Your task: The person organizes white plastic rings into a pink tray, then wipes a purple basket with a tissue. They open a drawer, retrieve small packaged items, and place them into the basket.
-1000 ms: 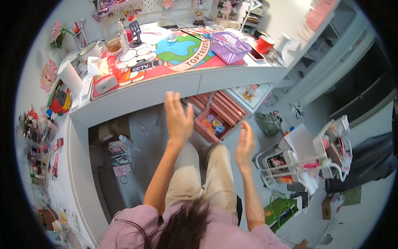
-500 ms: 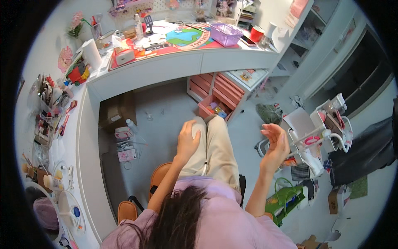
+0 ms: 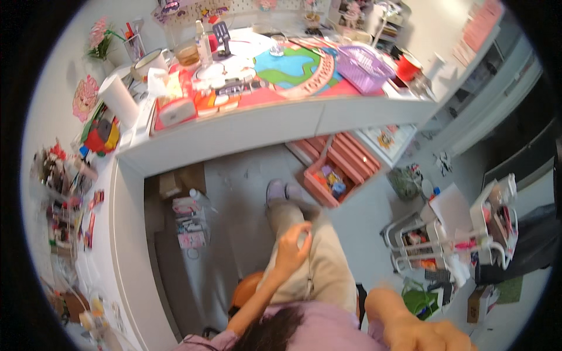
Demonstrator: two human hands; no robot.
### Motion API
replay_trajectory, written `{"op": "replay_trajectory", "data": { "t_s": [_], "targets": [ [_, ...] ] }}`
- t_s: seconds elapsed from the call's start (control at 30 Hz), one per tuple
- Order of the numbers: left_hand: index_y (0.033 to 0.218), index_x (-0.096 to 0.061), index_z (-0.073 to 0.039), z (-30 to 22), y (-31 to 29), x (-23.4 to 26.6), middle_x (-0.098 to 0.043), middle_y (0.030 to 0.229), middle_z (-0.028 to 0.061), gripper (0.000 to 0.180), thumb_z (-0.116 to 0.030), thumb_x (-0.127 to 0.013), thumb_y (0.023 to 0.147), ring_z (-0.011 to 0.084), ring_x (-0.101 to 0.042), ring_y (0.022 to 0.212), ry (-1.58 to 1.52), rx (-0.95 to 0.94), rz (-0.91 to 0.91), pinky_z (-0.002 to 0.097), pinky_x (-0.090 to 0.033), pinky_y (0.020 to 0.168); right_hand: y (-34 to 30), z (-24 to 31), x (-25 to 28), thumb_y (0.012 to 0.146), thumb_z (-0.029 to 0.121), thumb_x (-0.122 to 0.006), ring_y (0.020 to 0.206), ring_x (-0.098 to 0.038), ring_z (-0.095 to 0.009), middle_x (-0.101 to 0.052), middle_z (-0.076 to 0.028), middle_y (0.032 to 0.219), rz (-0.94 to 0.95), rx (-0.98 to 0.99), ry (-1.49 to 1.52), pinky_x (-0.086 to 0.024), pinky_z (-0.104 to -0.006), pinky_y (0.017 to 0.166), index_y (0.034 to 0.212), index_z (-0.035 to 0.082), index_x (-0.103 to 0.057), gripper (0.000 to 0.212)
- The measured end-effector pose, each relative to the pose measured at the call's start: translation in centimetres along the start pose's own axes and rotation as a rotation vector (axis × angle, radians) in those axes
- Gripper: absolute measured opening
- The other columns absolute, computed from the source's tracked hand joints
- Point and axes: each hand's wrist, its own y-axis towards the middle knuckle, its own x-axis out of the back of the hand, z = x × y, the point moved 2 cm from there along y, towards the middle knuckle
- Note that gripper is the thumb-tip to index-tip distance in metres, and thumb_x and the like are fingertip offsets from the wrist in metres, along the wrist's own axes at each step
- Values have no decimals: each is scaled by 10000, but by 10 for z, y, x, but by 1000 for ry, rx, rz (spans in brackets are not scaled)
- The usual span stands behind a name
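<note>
My left hand [image 3: 294,250] is above my thighs in beige trousers [image 3: 328,263], its fingers loosely bent and apart, with nothing visible in it. Whether it touches the cloth is unclear. Low at the right, my right hand [image 3: 426,332] is close to the camera and smeared by motion. Its fingers are partly cut off by the lower edge, so what it may hold does not show. Ahead of my knees, a pink drawer [image 3: 322,190] stands pulled out with small colourful items inside.
A white desk [image 3: 234,130] curves round the front and left, bearing a purple basket [image 3: 366,69], a paper roll [image 3: 119,98] and a red cup [image 3: 408,67]. At the right stand a white trolley [image 3: 433,244] and a green bag [image 3: 420,301]. Boxes [image 3: 190,238] lie under the desk.
The view has shifted, bringing the desk and drawer nearer. My left hand has lifted or slid from the knee toward the lap. My right hand has dropped from beside the trolley to the lower edge.
</note>
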Motion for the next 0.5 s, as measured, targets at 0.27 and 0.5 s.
{"op": "replay_trajectory", "data": {
  "t_s": [0.27, 0.5],
  "targets": [
    [1059, -588, -7, -46, 94, 53, -618, 985, 93, 303, -213, -613, 838, 244, -597, 905, -660, -184, 819, 331, -474, 778, 25, -48, 115, 839, 316, -642, 999, -611, -244, -487, -115, 1316, 207, -9, 252, -485, -374, 887, 1106, 168, -635, 305],
    [868, -574, -14, -130, 69, 170, -500, 882, 185, 348, -361, -576, 873, 340, -502, 728, -1121, -714, 1191, 448, -433, 588, 30, -81, 156, 942, 285, -496, 515, -613, -256, -633, -149, 667, -114, 4, -141, -533, -398, 522, 864, -54, -631, 373]
  ]
}}
